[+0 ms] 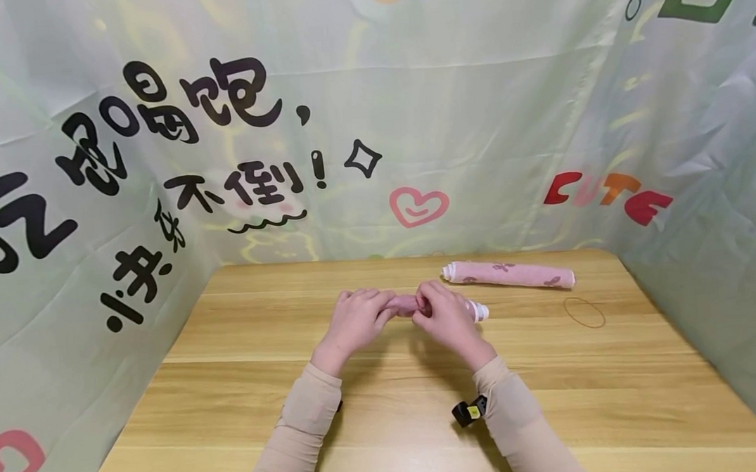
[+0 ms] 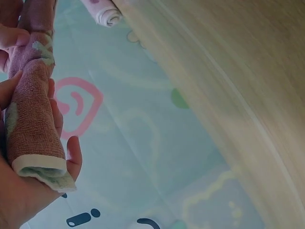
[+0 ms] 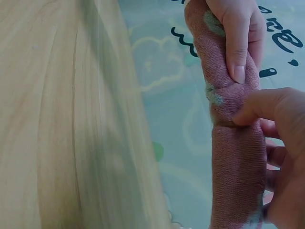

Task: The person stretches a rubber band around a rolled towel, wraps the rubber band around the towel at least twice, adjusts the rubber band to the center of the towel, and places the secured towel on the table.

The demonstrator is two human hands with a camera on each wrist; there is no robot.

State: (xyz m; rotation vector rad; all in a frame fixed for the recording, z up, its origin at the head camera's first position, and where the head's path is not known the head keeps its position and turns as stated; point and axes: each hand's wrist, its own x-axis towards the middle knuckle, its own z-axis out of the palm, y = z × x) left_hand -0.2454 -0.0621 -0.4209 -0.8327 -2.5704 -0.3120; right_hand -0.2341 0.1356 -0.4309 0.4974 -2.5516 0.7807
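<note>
Rolled towel is held up over the worktop, nearer the person than the pink roll and mostly to its left. The left hand grips the towel with its thumb along the top; the right hand pinches it beside a crease near the middle. It should handle as light, soft and unbreakable, likely loosening at the ends, so the creased middle looks the best hold. A rubber band lies just in front of the pink roll's right end.
</note>
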